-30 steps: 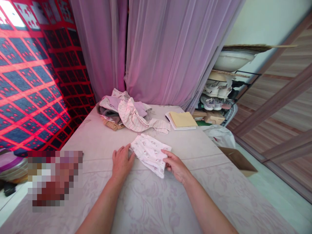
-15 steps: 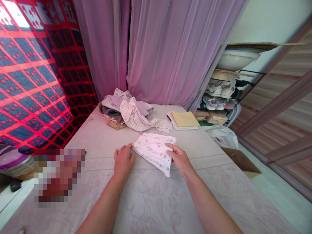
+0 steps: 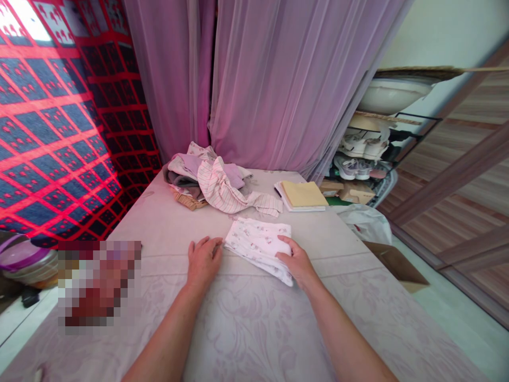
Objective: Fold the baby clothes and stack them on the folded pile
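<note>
Here, the folded cloth (image 3: 258,243) lay near the middle of the surface (image 3: 167,228). The right hand (image 3: 297,261) gripped the cloth's right edge, thumb on top. The left hand (image 3: 203,259) lay flat and open, fingertips at the cloth's left corner. Behind them, a basket (image 3: 186,200) sat mostly buried under a pile of clothes (image 3: 217,183), with books (image 3: 302,195) just beside the pile. On the floor to the right stood an open cardboard box (image 3: 393,265), and farther back a rack (image 3: 413,121) held shoes (image 3: 353,168).

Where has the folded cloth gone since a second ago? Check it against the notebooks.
Yes. The folded cloth, gripped by the right hand, has slid slightly right and farther off, toward the notebooks, leaving the left hand behind.
</note>
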`<act>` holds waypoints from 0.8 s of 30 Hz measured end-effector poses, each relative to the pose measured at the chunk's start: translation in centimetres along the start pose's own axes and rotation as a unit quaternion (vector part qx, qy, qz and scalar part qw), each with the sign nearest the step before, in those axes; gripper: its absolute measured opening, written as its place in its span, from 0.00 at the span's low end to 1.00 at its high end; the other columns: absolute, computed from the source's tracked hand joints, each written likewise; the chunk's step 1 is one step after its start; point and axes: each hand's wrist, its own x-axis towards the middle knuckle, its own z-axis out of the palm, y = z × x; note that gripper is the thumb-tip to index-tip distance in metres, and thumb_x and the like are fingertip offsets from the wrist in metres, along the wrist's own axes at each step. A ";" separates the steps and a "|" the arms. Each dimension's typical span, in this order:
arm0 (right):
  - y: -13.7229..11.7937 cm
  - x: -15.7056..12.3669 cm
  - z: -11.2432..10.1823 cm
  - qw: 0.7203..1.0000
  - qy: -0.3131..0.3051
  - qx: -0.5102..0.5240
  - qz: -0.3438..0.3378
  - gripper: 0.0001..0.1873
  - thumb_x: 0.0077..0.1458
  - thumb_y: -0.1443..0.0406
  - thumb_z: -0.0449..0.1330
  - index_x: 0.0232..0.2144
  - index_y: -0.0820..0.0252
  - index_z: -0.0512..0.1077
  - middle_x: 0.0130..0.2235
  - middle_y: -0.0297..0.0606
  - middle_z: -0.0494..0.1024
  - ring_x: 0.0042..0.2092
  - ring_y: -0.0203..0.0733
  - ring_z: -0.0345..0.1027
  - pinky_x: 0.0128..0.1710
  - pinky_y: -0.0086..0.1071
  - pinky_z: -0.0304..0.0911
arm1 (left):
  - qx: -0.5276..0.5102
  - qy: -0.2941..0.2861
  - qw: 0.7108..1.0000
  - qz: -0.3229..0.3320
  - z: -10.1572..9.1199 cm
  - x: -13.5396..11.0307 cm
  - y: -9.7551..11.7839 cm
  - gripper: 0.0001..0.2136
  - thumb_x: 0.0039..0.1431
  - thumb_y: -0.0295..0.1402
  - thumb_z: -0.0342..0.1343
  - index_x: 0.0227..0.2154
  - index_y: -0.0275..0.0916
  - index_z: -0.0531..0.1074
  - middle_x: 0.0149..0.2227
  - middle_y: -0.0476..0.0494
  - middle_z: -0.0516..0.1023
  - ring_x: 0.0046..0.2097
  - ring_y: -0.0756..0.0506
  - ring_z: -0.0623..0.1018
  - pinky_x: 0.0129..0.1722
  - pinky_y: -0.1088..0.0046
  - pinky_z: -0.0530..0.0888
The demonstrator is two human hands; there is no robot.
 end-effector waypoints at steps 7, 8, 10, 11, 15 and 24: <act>-1.2 1.5 -2.4 0.997 0.020 -0.067 -0.013 0.29 0.35 0.71 0.60 0.44 0.55 0.77 0.37 0.31 0.79 0.34 0.38 0.69 0.36 0.29 0.64 | 0.001 -0.006 1.000 -0.004 -0.1 0.0 0.1 0.14 0.60 0.32 0.48 0.46 0.46 0.74 0.49 0.46 0.79 0.60 0.41 0.68 0.63 0.47 0.50; -1.1 1.7 -2.8 0.997 0.024 -0.072 -0.012 0.29 0.34 0.72 0.60 0.44 0.55 0.77 0.37 0.31 0.79 0.34 0.38 0.69 0.37 0.29 0.64 | 0.001 -0.007 1.000 -0.004 -0.1 0.0 0.1 0.14 0.60 0.31 0.48 0.46 0.46 0.74 0.50 0.46 0.78 0.60 0.41 0.68 0.63 0.47 0.50; -0.7 2.1 -3.5 0.997 0.032 -0.073 -0.005 0.28 0.34 0.72 0.60 0.43 0.55 0.77 0.38 0.31 0.79 0.35 0.38 0.70 0.39 0.30 0.64 | 0.003 -0.008 1.000 -0.004 0.0 0.0 0.0 0.14 0.60 0.31 0.48 0.46 0.46 0.73 0.50 0.46 0.78 0.60 0.41 0.67 0.63 0.47 0.50; -0.4 2.3 -3.8 0.997 0.035 -0.069 0.000 0.28 0.33 0.72 0.61 0.42 0.55 0.78 0.39 0.31 0.79 0.35 0.38 0.70 0.40 0.30 0.64 | 0.004 -0.008 1.000 -0.004 0.0 0.0 0.0 0.14 0.60 0.31 0.48 0.46 0.46 0.73 0.50 0.46 0.78 0.60 0.41 0.67 0.63 0.47 0.49; 0.7 2.5 -4.0 0.998 0.042 -0.051 0.016 0.27 0.33 0.72 0.62 0.42 0.55 0.78 0.38 0.30 0.80 0.35 0.38 0.70 0.37 0.29 0.65 | 0.006 -0.011 1.000 -0.002 -0.1 0.0 0.0 0.14 0.60 0.31 0.48 0.46 0.45 0.73 0.50 0.46 0.78 0.60 0.41 0.67 0.63 0.48 0.49; -2.9 1.3 -5.3 0.989 -0.003 0.139 0.058 0.34 0.37 0.69 0.68 0.52 0.58 0.73 0.35 0.36 0.82 0.30 0.39 0.73 0.29 0.29 0.70 | 0.013 0.003 1.000 0.007 0.3 0.0 -0.4 0.14 0.59 0.31 0.48 0.46 0.46 0.73 0.50 0.46 0.78 0.60 0.41 0.68 0.63 0.48 0.51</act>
